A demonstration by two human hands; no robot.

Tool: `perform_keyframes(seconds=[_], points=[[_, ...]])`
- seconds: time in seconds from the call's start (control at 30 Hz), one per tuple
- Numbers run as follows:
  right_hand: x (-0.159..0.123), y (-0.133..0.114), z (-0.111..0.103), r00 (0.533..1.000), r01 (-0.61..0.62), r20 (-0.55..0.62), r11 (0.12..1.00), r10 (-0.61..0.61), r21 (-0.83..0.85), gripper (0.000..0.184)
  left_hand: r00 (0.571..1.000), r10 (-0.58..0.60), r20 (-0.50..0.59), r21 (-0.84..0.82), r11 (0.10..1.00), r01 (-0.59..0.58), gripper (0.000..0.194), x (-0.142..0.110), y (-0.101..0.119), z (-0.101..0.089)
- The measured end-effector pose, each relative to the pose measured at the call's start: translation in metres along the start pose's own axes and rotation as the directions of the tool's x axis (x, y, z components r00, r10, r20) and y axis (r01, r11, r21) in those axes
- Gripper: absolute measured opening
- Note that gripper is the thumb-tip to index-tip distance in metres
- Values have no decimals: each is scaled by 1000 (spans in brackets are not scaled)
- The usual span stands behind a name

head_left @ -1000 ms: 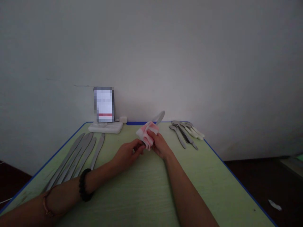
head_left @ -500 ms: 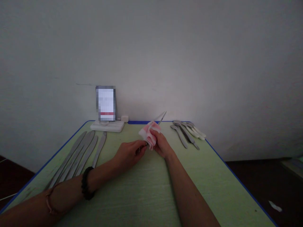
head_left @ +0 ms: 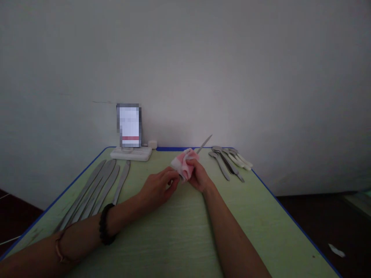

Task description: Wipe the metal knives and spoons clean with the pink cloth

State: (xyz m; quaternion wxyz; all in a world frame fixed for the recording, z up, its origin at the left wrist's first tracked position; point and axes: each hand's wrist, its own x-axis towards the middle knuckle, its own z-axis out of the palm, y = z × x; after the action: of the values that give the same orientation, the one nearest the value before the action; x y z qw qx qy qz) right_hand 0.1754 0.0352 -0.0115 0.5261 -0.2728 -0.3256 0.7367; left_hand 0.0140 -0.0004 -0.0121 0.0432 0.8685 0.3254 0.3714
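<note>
My left hand pinches the handle end of a table knife, whose blade sticks out up and to the right. My right hand is closed on a pink and white cloth wrapped round the middle of that knife. Both hands hover just above the middle of the green table. The knife's handle is hidden by my fingers and the cloth.
Several table knives lie in a row at the left side. A group of spoons lies at the far right corner. A phone stands on a white stand against the wall. The table has a blue edge.
The knife blade has turned edge-on and swung further right, sticking out longer from the cloth. My hands have shifted slightly right.
</note>
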Motion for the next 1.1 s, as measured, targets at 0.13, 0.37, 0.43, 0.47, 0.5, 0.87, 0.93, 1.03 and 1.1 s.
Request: perform_keyframes(seconds=[0.13,0.37,0.43,0.47,0.5,0.87,0.93,1.03,1.1], points=[[0,-2,3,1000,8,-14,1000,-8,-2,13,997,69,47,4,998,-69,26,0,1,-2],[-3,-3,4,999,19,-25,1000,-19,-18,17,990,-78,114,-31,996,82,25,4,7,-4],[-4,-3,4,999,37,-33,998,-38,-41,20,984,-130,125,-67,988,139,24,4,7,-3],[-5,-2,5,998,44,-38,998,-46,-54,20,978,-163,128,-87,981,174,23,3,6,-2],[-5,-2,5,998,52,-44,996,-55,-66,21,972,-197,130,-109,971,212,22,3,5,-1],[-5,-1,6,996,55,-62,995,-60,-85,17,938,-307,163,-228,913,338,21,1,1,2],[-5,-1,5,996,54,-66,995,-60,-86,18,936,-308,167,-220,914,340,22,1,1,2],[-5,0,4,996,54,-68,995,-60,-87,21,937,-304,172,-213,917,336,22,1,2,0],[-5,0,4,997,57,-52,994,-62,-88,23,939,-297,175,-226,916,332,22,1,2,-1]])
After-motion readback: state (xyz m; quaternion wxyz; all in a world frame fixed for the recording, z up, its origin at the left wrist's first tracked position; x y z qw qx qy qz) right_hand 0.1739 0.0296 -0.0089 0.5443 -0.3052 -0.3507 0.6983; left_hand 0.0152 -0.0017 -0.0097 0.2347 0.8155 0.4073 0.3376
